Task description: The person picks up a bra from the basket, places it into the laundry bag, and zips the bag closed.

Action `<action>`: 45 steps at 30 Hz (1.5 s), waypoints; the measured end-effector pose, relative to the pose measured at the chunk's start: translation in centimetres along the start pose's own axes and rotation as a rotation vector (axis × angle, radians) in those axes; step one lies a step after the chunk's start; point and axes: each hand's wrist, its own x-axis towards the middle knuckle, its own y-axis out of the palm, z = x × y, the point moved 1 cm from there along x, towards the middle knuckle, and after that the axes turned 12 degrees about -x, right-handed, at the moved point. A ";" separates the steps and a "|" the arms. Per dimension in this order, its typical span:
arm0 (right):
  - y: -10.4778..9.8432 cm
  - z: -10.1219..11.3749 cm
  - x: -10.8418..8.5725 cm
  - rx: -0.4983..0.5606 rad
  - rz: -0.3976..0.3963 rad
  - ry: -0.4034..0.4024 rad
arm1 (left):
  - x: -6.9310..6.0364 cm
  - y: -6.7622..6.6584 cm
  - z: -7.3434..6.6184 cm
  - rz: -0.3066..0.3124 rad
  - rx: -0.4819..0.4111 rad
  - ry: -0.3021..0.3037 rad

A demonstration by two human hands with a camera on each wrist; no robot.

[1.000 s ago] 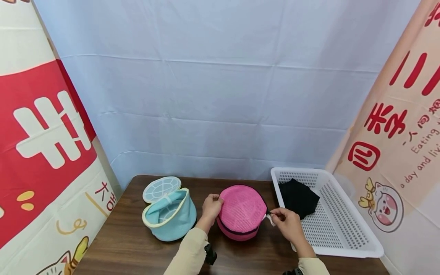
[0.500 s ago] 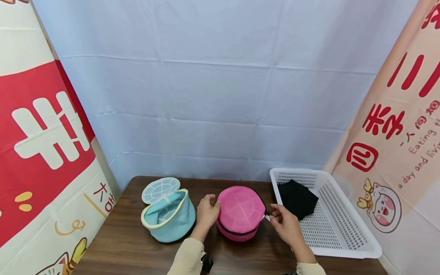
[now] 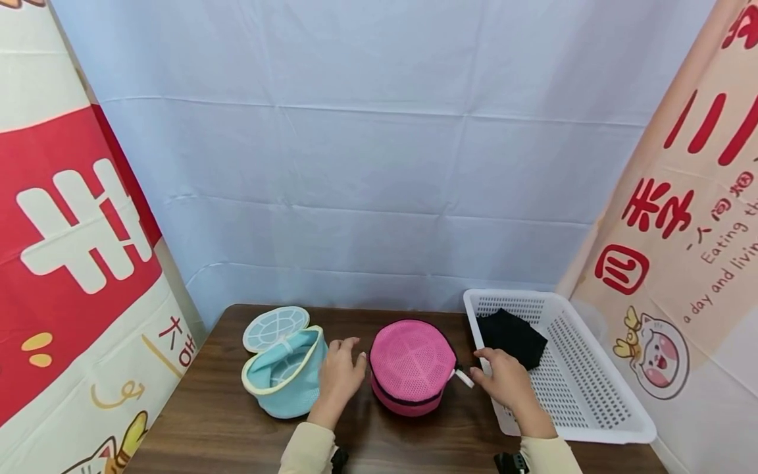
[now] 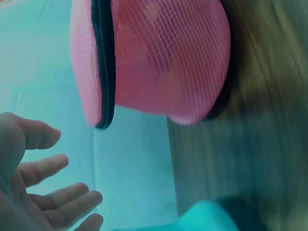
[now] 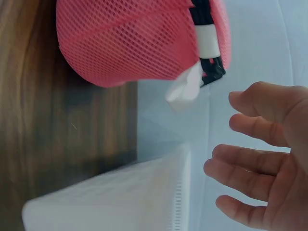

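Left hand (image 3: 340, 376) and right hand (image 3: 509, 383) are both free, fingers loosely apart, one each side of the pink bag (image 3: 411, 359), which sits on the table (image 3: 225, 421) touched by neither. Mesh looks light, soft, grippy, likely to dent but hardly fragile; best hold is probably both sides below the dark band (image 4: 104, 62), not the limp white tab (image 3: 464, 378). Contents blurred behind the mesh, so weight is a guess.
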 end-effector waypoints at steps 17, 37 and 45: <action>-1.2 -1.9 1.9 0.000 0.203 -0.030 | 0.4 -3.6 0.7 0.056 0.226 0.118; -1.1 -5.1 4.3 0.008 0.378 -0.044 | 1.4 -7.5 2.8 0.222 0.272 0.069; -0.5 -6.3 4.7 0.018 0.422 -0.005 | 1.2 -8.7 4.0 0.146 0.365 0.072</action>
